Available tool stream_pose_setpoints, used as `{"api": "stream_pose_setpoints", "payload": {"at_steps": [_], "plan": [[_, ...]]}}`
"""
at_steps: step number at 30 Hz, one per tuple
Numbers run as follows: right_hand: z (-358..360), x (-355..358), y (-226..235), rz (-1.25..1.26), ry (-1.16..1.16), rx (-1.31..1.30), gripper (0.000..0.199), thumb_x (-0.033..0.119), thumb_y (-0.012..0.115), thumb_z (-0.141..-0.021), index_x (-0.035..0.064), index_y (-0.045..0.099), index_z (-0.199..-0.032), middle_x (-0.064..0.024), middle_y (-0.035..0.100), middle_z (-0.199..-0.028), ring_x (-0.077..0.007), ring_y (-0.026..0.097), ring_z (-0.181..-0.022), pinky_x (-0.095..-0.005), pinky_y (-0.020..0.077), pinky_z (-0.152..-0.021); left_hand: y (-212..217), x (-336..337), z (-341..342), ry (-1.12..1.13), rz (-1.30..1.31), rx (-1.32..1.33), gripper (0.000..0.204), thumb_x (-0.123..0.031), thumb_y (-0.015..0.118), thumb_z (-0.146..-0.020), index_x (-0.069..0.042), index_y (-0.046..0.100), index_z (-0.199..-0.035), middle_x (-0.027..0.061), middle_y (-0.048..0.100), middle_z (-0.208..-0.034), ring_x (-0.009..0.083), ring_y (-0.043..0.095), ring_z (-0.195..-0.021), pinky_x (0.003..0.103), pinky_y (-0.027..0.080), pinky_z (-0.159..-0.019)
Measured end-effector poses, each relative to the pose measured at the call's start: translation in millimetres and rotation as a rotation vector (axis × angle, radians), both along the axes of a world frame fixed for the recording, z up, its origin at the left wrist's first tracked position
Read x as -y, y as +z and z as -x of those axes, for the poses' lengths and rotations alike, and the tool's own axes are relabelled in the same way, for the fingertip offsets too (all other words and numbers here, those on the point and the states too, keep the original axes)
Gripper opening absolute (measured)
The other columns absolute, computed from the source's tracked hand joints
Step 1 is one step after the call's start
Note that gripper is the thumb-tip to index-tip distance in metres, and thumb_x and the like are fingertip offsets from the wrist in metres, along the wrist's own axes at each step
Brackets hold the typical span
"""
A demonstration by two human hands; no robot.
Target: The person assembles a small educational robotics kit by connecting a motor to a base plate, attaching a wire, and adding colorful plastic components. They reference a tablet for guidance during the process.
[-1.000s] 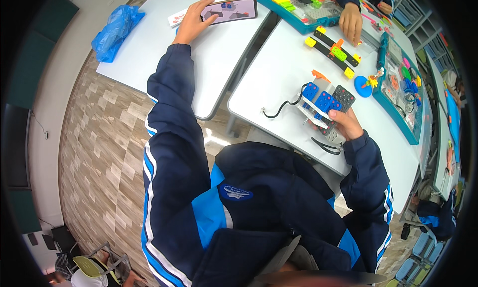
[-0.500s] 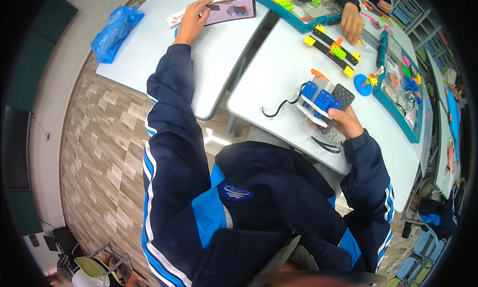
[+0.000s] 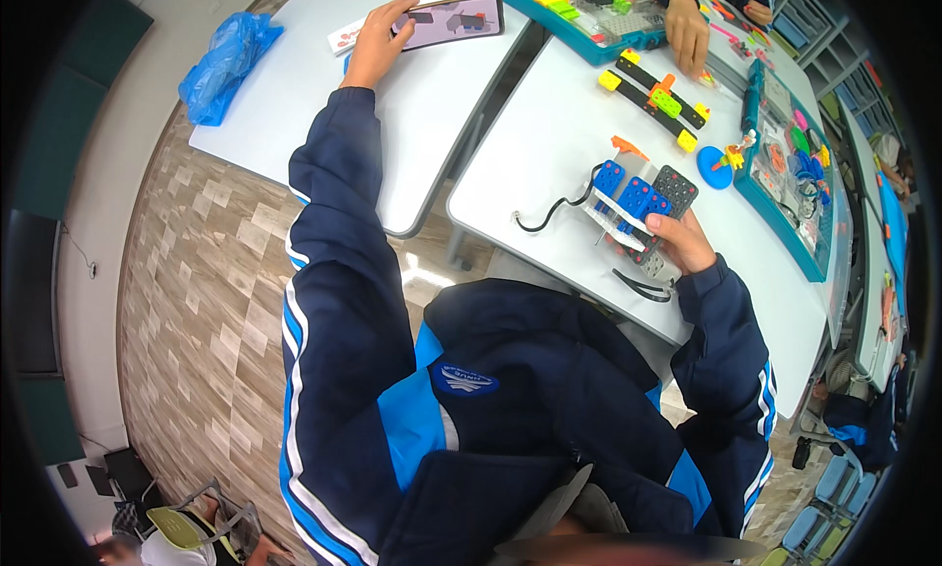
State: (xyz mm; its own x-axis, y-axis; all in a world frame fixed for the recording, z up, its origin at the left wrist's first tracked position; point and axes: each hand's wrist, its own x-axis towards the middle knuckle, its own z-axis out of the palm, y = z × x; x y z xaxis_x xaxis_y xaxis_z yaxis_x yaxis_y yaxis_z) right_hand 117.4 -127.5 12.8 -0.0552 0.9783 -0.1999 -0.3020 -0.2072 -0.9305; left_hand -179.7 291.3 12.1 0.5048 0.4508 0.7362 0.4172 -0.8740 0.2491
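Left hand [image 3: 373,38] fingers touching phone [image 3: 449,22] screen; right hand [image 3: 682,242] gripping blue-grey block model [image 3: 633,208]

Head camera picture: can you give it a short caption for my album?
Left hand touches a flat tablet; right hand holds a blue-and-grey block-built model on the white table.

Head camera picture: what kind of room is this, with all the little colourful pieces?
Probably a classroom or building workshop. Pale desks stand side by side, teal trays of coloured parts lie open, and the right hand holds a blue-and-grey brick model. The left hand touches a tablet.
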Motion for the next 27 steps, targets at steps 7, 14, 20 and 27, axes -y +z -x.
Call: {"api": "stream_pose_setpoints", "payload": {"at_steps": [7,14,20,27], "plan": [[-0.2,2.1,-0.5,-0.01,0.014,-0.025,0.054,0.021,0.073,-0.085,-0.0006,0.047,-0.127,-0.0144,0.063,-0.111,-0.0239,0.066,-0.095,-0.0374,0.0558,-0.082,10.1,18.7,-3.8,0.052,-0.005,0.042,0.042,-0.026,0.058,-0.097,-0.01,0.055,-0.135,0.0119,0.058,-0.135,0.0271,0.052,-0.127,0.036,0.038,-0.108],[6.9,4.2,3.0,-0.04,-0.138,0.119,0.053,0.018,0.079,-0.08,0.0013,0.053,-0.124,-0.004,0.062,-0.109,-0.0109,0.059,-0.098,-0.0268,0.0486,-0.087,70.6,150.6,-14.0,-0.314,0.386,0.343,0.05,-0.031,0.056,-0.098,-0.003,0.049,-0.139,0.0131,0.055,-0.138,0.0256,0.052,-0.127,0.035,0.036,-0.109],[15.3,8.4,20.2,-0.132,-0.129,0.407,0.059,0.019,0.084,-0.076,-0.0037,0.056,-0.122,-0.0038,0.064,-0.1,-0.0089,0.06,-0.087,-0.0251,0.0504,-0.078,28.1,326.0,-57.5,-0.512,0.673,-0.084,0.088,-0.031,0.079,-0.081,0.003,0.03,-0.146,0.0247,0.039,-0.144,0.0384,0.039,-0.136,0.04,0.035,-0.111],[16.5,11.7,23.5,-0.232,-0.182,0.507,0.07,0.027,0.086,-0.075,-0.005,0.054,-0.129,-0.0089,0.066,-0.105,-0.0124,0.062,-0.091,-0.0271,0.0529,-0.081,2.5,347.1,-94.4,-0.585,1.153,0.331,0.086,-0.012,0.081,-0.08,0.003,0.027,-0.146,0.0163,0.045,-0.133,0.0252,0.049,-0.124,0.037,0.042,-0.105]]}}
